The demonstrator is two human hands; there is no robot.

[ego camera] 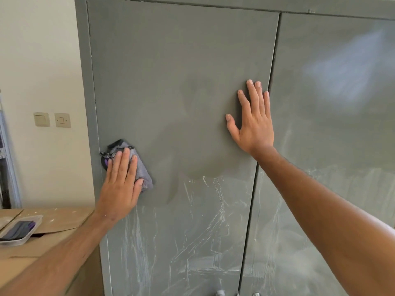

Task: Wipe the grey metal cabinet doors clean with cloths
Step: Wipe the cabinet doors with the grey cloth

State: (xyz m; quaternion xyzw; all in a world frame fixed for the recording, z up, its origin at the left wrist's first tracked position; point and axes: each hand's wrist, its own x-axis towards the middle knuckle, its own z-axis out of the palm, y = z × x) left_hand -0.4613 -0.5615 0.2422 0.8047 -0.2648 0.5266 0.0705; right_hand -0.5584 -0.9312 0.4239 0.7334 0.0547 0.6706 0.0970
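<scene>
The grey metal cabinet fills the view, with its left door (175,82) and right door (333,124) both closed. My left hand (120,184) presses a folded grey cloth (142,174) flat against the left door near its left edge, fingers straight. My right hand (253,120) lies flat with spread fingers on the left door beside the centre seam. The upper part of the left door looks dull and even, while white streaks and smears cover its lower part and the right door.
A cardboard box (53,223) stands at lower left against the cabinet, with a clear plastic tray (12,240) of dark cloths on it. Two wall switches (52,120) sit on the cream wall. Metal handles (220,293) show at the bottom edge.
</scene>
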